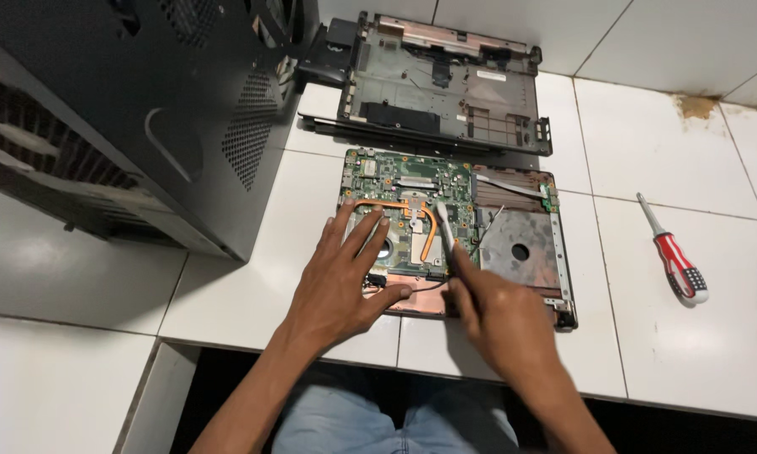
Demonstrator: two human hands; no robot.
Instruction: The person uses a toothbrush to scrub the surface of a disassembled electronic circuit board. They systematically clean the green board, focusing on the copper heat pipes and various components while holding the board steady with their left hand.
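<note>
Fingers point(456, 267) pinch white tool point(444, 220) over green motherboard point(395, 181).

The desk point(252, 294) was glossy white ceramic tile with a rough brown stain at two o'clock. The green circuit board point(399, 181) looked matt, crossed by a smooth copper heat pipe point(433, 235). The opened laptop base point(521, 248) was dull metal and plastic. The computer case point(143, 118) at ten o'clock was matt black perforated metal. The screwdriver point(673, 256) had a glossy red plastic handle.
</note>
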